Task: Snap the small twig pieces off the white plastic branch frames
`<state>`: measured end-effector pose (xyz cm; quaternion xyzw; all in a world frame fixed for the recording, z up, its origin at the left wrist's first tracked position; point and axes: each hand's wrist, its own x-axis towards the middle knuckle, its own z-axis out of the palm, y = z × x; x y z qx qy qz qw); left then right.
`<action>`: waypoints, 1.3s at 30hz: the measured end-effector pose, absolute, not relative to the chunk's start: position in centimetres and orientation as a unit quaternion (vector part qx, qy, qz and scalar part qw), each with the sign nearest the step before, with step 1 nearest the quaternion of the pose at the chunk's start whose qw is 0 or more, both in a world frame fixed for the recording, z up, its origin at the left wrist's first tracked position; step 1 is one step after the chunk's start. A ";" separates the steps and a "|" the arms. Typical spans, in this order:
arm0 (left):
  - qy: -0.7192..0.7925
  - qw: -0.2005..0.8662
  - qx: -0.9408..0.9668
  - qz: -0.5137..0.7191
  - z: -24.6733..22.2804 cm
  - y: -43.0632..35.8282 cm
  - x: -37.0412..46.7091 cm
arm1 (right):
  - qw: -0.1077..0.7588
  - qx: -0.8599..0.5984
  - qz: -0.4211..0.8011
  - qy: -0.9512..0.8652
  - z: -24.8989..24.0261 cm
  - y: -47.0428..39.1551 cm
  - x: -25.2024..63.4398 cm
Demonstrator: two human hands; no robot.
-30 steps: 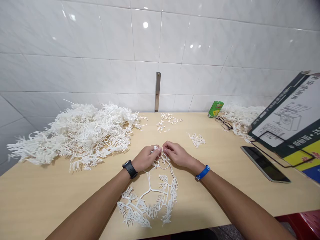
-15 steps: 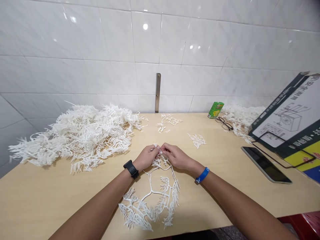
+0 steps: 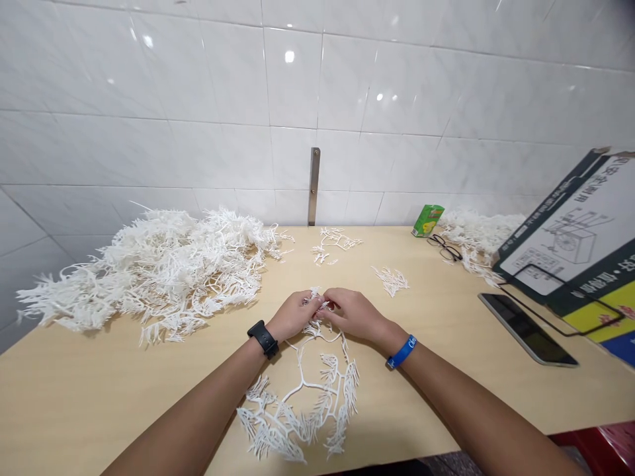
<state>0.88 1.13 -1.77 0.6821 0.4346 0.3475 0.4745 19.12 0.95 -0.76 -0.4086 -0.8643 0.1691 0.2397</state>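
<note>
Where two hands meet, a sprawling white sprig is worked

While its top end sits at the fingers, a white, branching, plastic-looking sprig fans down the table between the forearms. Lowest tips lie near the front edge; left-hand tips come right beside the left forearm, contact unclear. More room on the other flank: tabletop shows between sprig and right forearm.

Left hand: thumb and forefinger pinched together on the sprig's top. Right hand: fingers curled in at the same spot; clamped or merely touching, cannot tell. Black-strapped watch on left wrist, printed blue band on right.

Pale wood-toned table runs back to a glossy white tiled wall. A big tangled white heap fills the back left. Beyond the hands, a small cluster of slender white twigs lies to the right.

Right side more crowded: small green carton near the back edge, dark-rimmed eyeglasses just beside it, flat dark-screened phone, leaning dark-green-and-white printed box.
</note>
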 end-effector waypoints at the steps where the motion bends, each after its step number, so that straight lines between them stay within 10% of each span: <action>1: 0.437 0.474 0.684 0.342 -1.8 1.2 0.8 | 0.234 -0.408 0.141 -0.871 -0.8 0.9 19.1; 25: 0.232 0.740 0.444 0.450 -1.0 0.2 1.1 | 0.424 -0.273 0.621 -0.600 -1.0 1.4 19.1; 39: 0.378 0.679 0.392 0.493 -1.4 1.2 0.3 | 0.296 -0.585 0.068 -0.752 -0.4 5.6 26.8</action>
